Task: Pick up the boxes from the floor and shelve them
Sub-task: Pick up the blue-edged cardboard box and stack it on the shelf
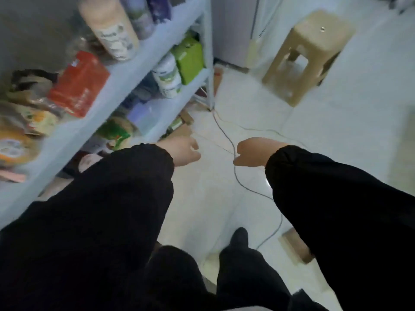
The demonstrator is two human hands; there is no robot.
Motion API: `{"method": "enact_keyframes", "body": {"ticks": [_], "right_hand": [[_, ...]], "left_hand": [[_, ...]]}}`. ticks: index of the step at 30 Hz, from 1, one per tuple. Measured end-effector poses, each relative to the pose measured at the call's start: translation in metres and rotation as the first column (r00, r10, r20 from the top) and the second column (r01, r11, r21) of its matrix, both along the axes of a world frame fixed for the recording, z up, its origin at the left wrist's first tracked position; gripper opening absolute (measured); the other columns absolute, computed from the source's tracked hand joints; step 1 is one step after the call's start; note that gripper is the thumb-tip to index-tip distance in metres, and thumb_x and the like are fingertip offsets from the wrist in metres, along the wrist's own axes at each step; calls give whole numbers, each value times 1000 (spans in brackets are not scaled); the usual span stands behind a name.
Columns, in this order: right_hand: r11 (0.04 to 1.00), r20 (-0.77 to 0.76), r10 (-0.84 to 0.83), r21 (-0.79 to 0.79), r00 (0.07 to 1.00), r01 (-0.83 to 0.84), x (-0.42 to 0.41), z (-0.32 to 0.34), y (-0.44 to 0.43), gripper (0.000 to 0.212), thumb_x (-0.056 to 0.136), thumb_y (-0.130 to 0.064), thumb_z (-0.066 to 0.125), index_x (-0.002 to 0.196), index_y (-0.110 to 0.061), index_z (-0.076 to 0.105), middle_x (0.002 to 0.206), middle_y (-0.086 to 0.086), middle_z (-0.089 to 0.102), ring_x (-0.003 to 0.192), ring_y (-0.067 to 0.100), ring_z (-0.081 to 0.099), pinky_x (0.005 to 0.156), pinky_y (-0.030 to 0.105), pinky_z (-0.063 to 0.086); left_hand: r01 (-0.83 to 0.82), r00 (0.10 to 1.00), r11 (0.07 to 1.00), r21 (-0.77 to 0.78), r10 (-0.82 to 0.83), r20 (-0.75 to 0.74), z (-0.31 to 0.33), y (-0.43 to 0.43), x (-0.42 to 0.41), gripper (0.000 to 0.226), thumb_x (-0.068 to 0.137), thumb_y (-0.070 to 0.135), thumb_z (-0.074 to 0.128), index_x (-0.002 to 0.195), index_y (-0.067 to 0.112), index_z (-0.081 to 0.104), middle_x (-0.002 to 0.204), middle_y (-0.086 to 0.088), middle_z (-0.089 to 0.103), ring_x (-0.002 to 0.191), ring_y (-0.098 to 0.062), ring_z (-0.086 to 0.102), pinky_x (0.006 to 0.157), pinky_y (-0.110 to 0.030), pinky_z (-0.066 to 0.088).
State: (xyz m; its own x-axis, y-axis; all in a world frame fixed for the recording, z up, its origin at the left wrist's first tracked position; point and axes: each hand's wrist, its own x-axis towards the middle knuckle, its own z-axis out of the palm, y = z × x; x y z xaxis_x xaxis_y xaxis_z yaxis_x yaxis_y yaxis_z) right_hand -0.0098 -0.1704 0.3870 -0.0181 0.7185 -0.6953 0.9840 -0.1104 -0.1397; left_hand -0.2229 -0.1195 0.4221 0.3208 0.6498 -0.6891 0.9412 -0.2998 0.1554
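Observation:
Both my arms, in black sleeves, stretch out over the white tiled floor. My left hand [183, 151] hangs beside the lower shelves with its fingers loosely curled and nothing in it. My right hand [252, 152] is a little to its right, seen from the back, fingers curled downward and holding nothing. A brown cardboard box [294, 246] lies on the floor at the lower right, partly hidden by my right sleeve. Another small brown box [186, 122] lies by the foot of the pale blue shelf unit [125, 70]. The picture is blurred.
The shelves on the left hold packets, a red box [78, 84], a green pack [189, 59] and bottles. A beige plastic stool [307, 55] stands at the back right. A thin grey cable [233, 158] snakes across the floor between my hands. My legs are at the bottom.

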Motion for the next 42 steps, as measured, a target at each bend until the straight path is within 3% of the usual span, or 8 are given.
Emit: {"method": "enact_keyframes", "body": {"ticks": [5, 9, 16, 23, 29, 34, 39, 42], "right_hand": [[968, -6, -240, -84, 971, 238, 131, -54, -51, 46, 99, -43, 49, 135, -14, 56, 132, 6, 59, 120, 29, 56, 87, 34, 42], [899, -13, -410, -173, 912, 401, 192, -98, -80, 34, 99, -38, 48, 114, -10, 59, 116, 9, 63, 104, 28, 60, 83, 33, 44], [670, 16, -713, -279, 701, 689, 249, -169, -129, 42, 98, -41, 51, 131, -15, 59, 127, 9, 64, 114, 28, 59, 90, 34, 47], [379, 14, -909, -385, 416, 841, 262, -255, -193, 41, 94, -42, 48, 124, -17, 61, 123, 6, 65, 108, 28, 61, 87, 36, 51], [167, -12, -984, -426, 179, 889, 265, -327, -275, 28, 96, -31, 50, 111, -13, 64, 109, 9, 67, 94, 26, 59, 76, 33, 45], [42, -25, -999, -438, 34, 898, 270, -385, -364, 33, 99, -31, 49, 122, -10, 61, 118, 12, 66, 104, 28, 59, 81, 33, 43], [-282, 16, -954, -389, -300, 877, 280, -441, -473, 45, 95, -39, 54, 136, -20, 53, 129, 6, 61, 104, 24, 56, 83, 31, 40], [-509, 2, -846, -300, -533, 807, 299, -470, -525, 49, 94, -40, 56, 139, -19, 50, 120, 4, 62, 100, 24, 57, 81, 31, 38]], "left_hand": [[208, 977, 962, -174, -212, -4, -50, -3, 144, 43, 97, 50, 50, 137, 34, 55, 140, 5, 57, 123, -20, 55, 105, -36, 42], [257, 966, 938, -234, -254, 43, -91, 5, 216, 40, 98, 45, 50, 136, 31, 56, 135, 4, 59, 117, -21, 58, 100, -34, 44], [393, 901, 847, -357, -433, -34, -183, 30, 301, 37, 101, 38, 49, 133, 22, 58, 132, 0, 60, 106, -17, 52, 89, -30, 40], [450, 873, 810, -375, -487, -5, -269, 25, 390, 23, 97, 35, 51, 115, 28, 61, 107, 5, 67, 99, -17, 60, 81, -32, 42], [484, 851, 774, -407, -526, 13, -343, -36, 451, 13, 94, 37, 52, 102, 33, 61, 98, 6, 69, 92, -19, 68, 92, -42, 53], [478, 836, 750, -457, -547, -24, -407, -119, 482, 27, 97, 35, 54, 123, 28, 58, 114, 2, 66, 99, -21, 64, 88, -37, 50], [551, 775, 693, -465, -632, -24, -459, -206, 518, 38, 98, 33, 54, 135, 26, 52, 107, 8, 66, 93, -15, 62, 78, -28, 43], [570, 786, 704, -423, -617, 32, -490, -245, 542, 44, 98, 31, 55, 141, 27, 46, 113, 5, 65, 81, -6, 58, 69, -20, 40]]}}
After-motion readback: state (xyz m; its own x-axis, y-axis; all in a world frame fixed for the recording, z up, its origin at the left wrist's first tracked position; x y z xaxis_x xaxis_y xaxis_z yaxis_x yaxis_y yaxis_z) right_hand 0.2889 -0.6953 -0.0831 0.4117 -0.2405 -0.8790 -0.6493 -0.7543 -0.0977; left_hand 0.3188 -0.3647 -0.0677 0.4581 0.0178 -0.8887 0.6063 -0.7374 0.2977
